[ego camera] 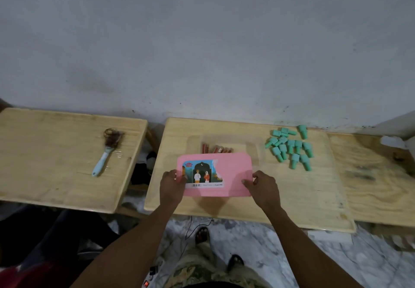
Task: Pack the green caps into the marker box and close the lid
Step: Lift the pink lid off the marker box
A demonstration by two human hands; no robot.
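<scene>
Currently we clamp the pink lid (224,175) by its short edges, left hand (171,186) and right hand (263,186). Green caps (290,147) lie beyond our right hand: light, rigid, likely to roll; pinch their bodies.

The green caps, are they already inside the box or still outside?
Outside. The green caps lie in a loose pile on the wooden table, right of the box.

Pale, matt, grained wood table (292,193); smooth matt pink lid (233,171), apparently plastic, with a printed paper label (203,174) between the fingertips (246,182); beyond the fingers, clear glossy plastic box (253,146) and matt green caps (290,147).
</scene>
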